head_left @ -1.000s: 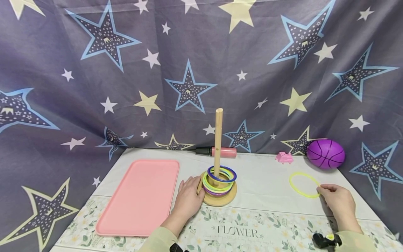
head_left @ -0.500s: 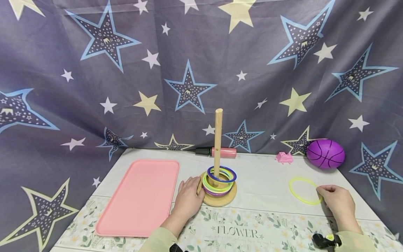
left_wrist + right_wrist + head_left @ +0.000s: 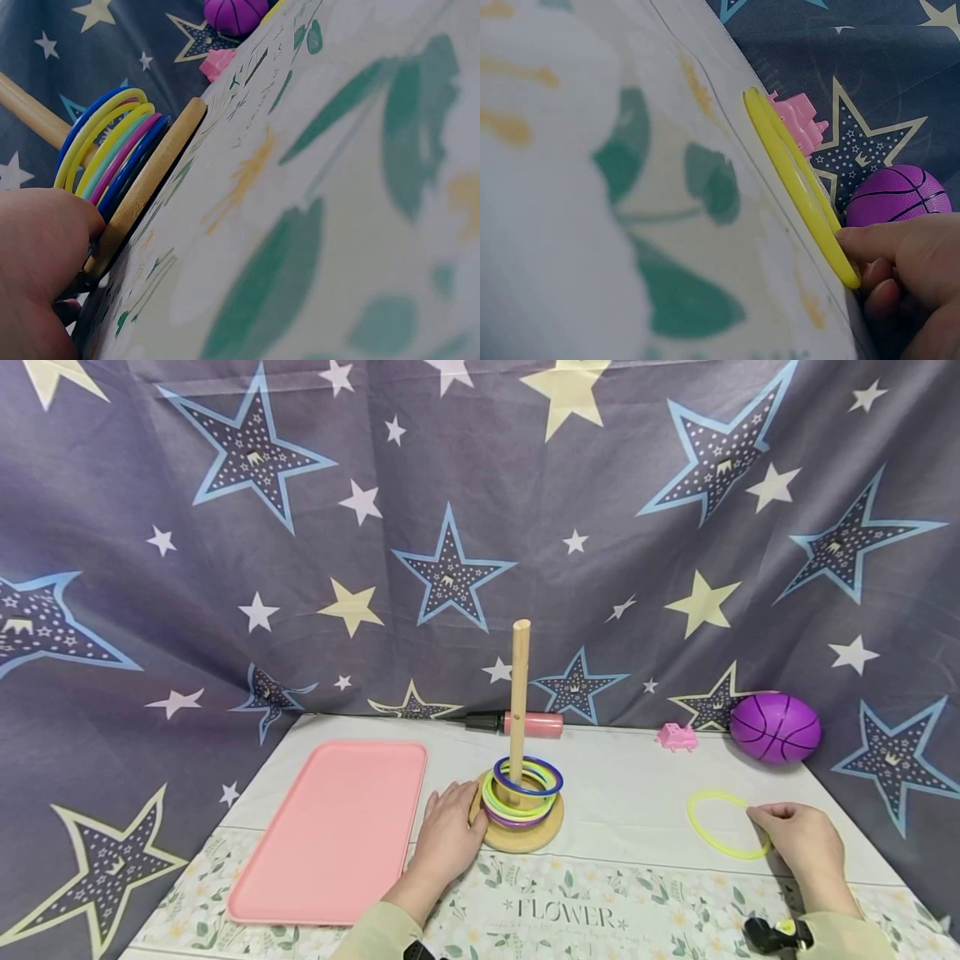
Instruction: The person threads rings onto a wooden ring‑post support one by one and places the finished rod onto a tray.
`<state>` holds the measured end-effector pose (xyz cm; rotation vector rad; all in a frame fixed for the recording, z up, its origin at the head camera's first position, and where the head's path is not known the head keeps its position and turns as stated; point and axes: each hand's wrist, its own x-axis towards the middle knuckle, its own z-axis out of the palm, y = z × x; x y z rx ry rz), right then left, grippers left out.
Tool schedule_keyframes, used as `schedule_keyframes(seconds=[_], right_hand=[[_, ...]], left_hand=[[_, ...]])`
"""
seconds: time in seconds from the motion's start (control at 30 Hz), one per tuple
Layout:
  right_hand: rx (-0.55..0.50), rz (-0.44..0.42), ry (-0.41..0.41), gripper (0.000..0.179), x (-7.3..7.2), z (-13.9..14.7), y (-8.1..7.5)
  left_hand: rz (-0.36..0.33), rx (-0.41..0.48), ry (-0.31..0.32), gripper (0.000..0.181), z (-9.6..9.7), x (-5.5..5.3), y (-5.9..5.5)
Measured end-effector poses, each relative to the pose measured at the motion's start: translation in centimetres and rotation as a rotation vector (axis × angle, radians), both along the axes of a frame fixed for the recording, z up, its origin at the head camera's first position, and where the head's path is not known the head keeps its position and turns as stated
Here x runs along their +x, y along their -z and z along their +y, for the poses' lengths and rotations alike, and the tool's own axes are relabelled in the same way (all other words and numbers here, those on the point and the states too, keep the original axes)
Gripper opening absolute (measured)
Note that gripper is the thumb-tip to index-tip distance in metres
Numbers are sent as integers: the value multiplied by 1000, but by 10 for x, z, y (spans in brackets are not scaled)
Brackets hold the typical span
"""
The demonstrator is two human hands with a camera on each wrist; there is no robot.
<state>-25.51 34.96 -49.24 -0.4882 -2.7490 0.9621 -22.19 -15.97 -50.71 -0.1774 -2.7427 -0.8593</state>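
Note:
A wooden ring-toss stand (image 3: 521, 693) has a tall peg and a round base (image 3: 525, 841). Several rings circle the peg near the base, a blue ring (image 3: 561, 779) uppermost and tilted. My left hand (image 3: 450, 835) holds the left edge of the base between thumb and fingers; the left wrist view shows the thumb (image 3: 71, 217) against it, fingers mostly hidden. Off to the right, my right hand (image 3: 810, 843) pinches the near right side of a yellow ring (image 3: 693, 820). In the right wrist view the yellow ring (image 3: 791, 184) appears nearly edge-on; contact with the table is unclear.
A pink tray (image 3: 330, 835) lies left of the stand. Behind the peg is a pink and black hand pump (image 3: 534, 724). A small pink toy (image 3: 677, 737) and a purple ball (image 3: 776, 728) sit at the back right, before a star-printed curtain (image 3: 637, 560).
The yellow ring has swung toward me and lies lower in the head view, with more of it behind the right fingers. My right hand shifted slightly left. The left hand stayed put.

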Motion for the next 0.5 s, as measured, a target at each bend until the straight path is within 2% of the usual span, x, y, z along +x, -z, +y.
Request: schedule_keyframes(seconds=[0.5], right_hand=[[32, 39, 16, 46, -3, 1, 5]], left_hand=[[8, 4, 0, 55, 0, 0, 0]])
